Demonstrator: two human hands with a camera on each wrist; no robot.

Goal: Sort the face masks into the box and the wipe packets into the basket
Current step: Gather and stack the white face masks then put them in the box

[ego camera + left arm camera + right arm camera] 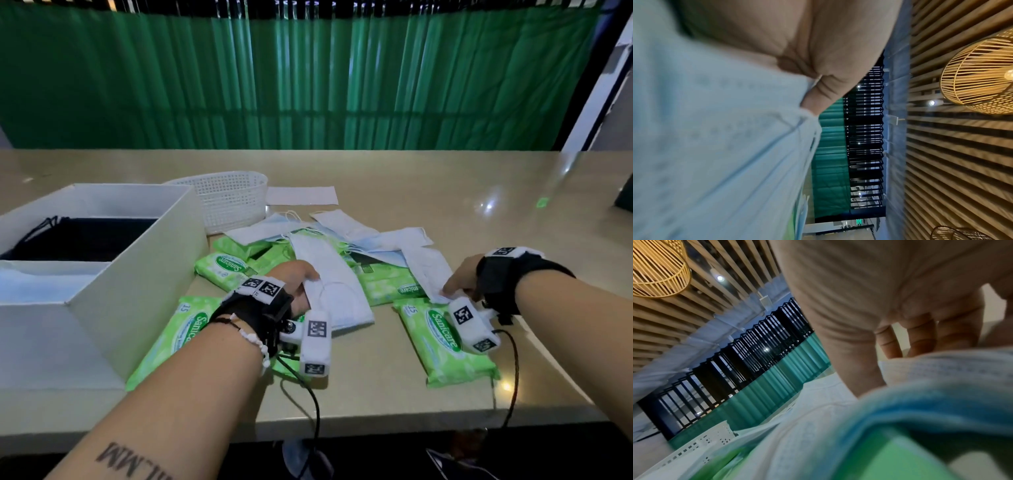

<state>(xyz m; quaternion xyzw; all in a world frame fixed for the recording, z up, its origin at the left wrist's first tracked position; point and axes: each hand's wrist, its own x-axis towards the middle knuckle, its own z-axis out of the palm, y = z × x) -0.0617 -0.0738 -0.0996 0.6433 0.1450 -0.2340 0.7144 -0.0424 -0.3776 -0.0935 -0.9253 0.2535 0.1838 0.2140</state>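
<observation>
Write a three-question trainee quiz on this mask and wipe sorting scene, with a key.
1. True or false: the left hand grips a white face mask.
2. Which container stands nearer the camera: A) the white box, B) the white basket?
3. Fill in: the right hand pinches the end of a ____.

Key:
1. True.
2. A.
3. Face mask, lying over the green wipe packets.

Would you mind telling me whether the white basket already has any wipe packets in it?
Cannot tell. The head view shows only the basket from outside; its inside is hidden, though nothing green shows through its mesh.
</observation>
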